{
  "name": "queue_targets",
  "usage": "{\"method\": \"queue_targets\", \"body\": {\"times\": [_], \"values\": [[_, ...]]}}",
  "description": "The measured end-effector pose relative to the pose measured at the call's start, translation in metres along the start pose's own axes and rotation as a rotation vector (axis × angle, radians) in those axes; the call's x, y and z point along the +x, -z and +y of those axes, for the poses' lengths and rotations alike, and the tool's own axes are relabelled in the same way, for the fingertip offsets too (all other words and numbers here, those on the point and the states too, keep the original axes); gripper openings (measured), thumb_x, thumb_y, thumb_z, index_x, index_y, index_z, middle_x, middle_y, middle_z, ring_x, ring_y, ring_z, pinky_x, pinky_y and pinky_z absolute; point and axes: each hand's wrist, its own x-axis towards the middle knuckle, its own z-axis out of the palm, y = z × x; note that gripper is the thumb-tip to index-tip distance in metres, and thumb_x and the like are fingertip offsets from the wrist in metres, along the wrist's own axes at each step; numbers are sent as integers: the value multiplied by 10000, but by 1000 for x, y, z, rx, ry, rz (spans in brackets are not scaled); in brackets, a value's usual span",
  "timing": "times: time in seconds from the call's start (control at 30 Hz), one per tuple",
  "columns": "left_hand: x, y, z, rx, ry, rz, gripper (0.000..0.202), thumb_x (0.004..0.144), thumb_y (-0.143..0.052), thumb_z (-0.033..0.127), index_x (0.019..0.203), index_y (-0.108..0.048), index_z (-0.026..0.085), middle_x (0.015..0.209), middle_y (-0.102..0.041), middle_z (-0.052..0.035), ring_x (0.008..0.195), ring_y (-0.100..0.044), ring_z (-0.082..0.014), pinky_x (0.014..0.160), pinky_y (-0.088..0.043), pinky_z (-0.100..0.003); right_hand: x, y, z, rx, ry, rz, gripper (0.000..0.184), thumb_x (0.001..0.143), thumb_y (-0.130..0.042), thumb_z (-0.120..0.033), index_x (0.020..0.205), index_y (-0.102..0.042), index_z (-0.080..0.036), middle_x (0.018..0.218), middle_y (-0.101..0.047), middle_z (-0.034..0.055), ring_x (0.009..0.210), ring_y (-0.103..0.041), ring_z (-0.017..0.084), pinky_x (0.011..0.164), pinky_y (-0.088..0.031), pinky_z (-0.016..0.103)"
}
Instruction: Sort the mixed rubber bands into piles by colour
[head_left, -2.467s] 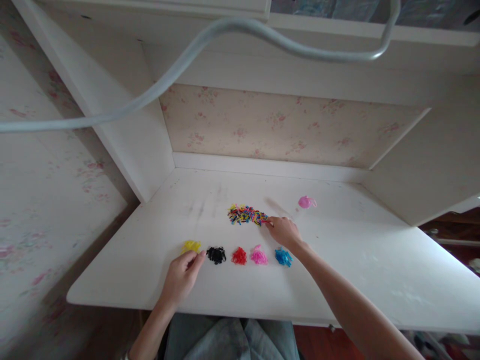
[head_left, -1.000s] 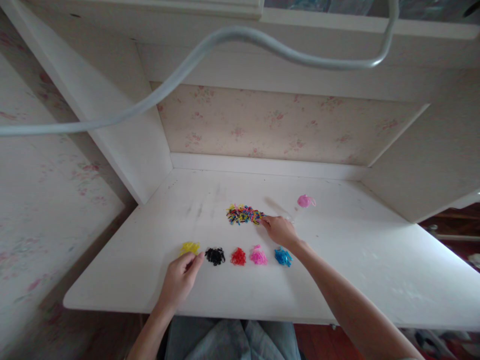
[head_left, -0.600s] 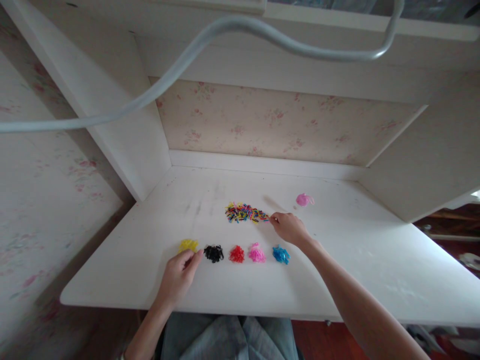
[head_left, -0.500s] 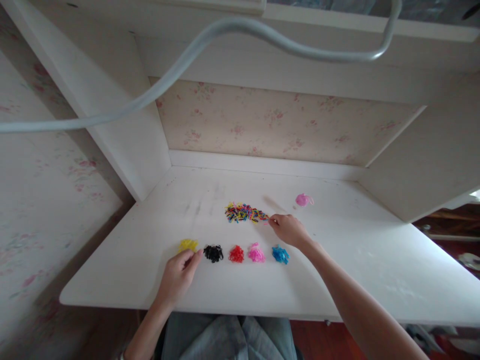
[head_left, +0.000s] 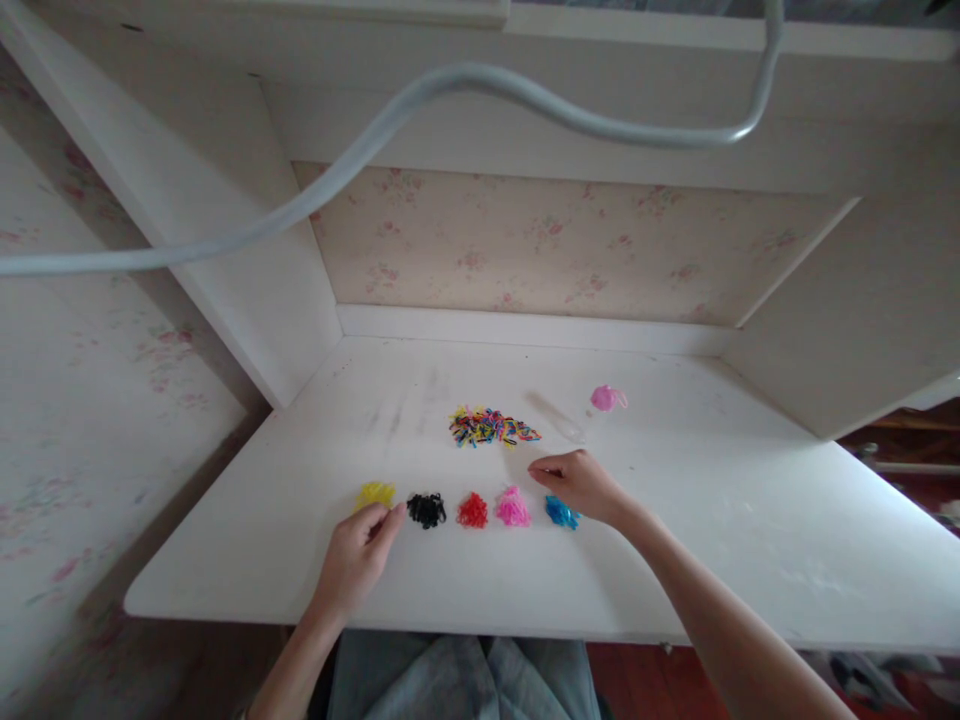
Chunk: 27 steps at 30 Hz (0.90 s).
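A mixed heap of multicoloured small rubber bands (head_left: 491,427) lies mid-desk. In front of it runs a row of single-colour piles: yellow bands (head_left: 375,494), black bands (head_left: 427,510), red bands (head_left: 473,510), pink bands (head_left: 513,507) and blue bands (head_left: 562,512). My left hand (head_left: 361,550) rests between the yellow and black piles, thumb and finger pinched. Just behind the pink and blue piles hovers my right hand (head_left: 574,482), also pinched and partly covering the blue pile. Whatever either pinch holds is too small to make out.
A pink pouch-like item (head_left: 604,398) with a loop lies at the back right of the white desk (head_left: 262,530). Near it is a faint clear object (head_left: 562,425). A pale cable (head_left: 465,78) crosses the view above, with side panels left and right.
My right hand has moved from the mixed heap's right end toward me, closer to the pink and blue piles. The left hand stays put. The view has shifted slightly.
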Motion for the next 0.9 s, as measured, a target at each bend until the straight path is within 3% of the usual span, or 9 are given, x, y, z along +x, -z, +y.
{"method": "queue_targets", "body": {"times": [0.23, 0.4, 0.5, 0.63, 0.9], "values": [[8, -4, 15, 179, -69, -3, 406, 848, -437, 449, 539, -402, 187, 486, -385, 53, 480, -403, -91, 511, -294, -211, -30, -10, 59, 296, -337, 345, 394, 799, -442, -495, 884, -693, -204, 715, -665, 7, 631, -569, 147, 568, -401, 224], [40, -19, 48, 435, -195, -88, 382, 865, -396, 433, 588, -505, 193, 591, -549, 15, 548, -482, -108, 552, -299, -221, -53, -26, 73, 469, -450, 542, 415, 796, -461, -503, 940, -677, -179, 883, -690, 51, 782, -604, 172, 679, -434, 240], [67, -33, 63, 528, -173, -138, 309, 864, -401, 407, 719, -598, 219, 737, -642, -1, 661, -566, -132, 594, -331, -229, -54, -28, 71, 410, -463, 522, 434, 797, -453, -517, 926, -688, -176, 799, -690, 48, 712, -603, 168, 643, -425, 240], [95, -53, 67, 567, -132, -134, 215, 834, -461, 361, 836, -638, 239, 900, -674, -9, 778, -608, -149, 650, -375, -237, -51, -30, 74, 366, -441, 476, 477, 792, -444, -551, 939, -702, -178, 741, -686, 41, 668, -600, 161, 613, -416, 233], [109, -73, 63, 597, -102, -131, 196, 836, -460, 322, 868, -633, 237, 954, -662, -22, 845, -611, -168, 703, -409, -257, -50, -27, 73, 377, -417, 458, 473, 810, -434, -540, 932, -707, -174, 717, -677, 35, 643, -592, 146, 579, -400, 216]]}}
